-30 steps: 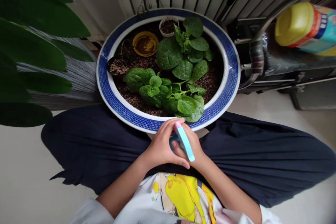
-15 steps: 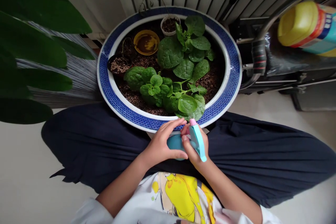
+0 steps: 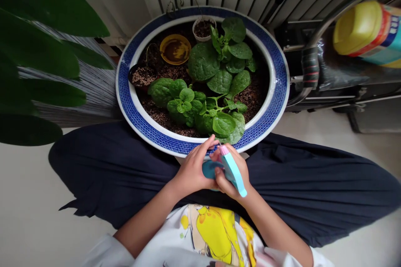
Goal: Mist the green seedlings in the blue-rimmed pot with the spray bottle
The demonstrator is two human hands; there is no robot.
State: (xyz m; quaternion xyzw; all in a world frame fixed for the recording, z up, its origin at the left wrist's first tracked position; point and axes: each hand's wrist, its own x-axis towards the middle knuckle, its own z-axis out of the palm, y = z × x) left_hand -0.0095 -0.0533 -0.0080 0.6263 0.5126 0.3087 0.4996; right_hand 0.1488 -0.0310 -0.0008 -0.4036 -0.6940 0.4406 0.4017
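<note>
Blue spray bottle [image 3: 233, 170] — right fingers [image 3: 222, 180] wrapped around its neck, left fingers [image 3: 204, 148] cupped about its body, grip unclear

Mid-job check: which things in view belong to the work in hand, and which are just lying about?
Seemingly part of the work:
spray bottle, in the right hand, left hand at its body
leafy plants
blue-rimmed planter

Seemingly just lying about:
yellow dish
small white pot
yellow-and-blue bottle
</note>
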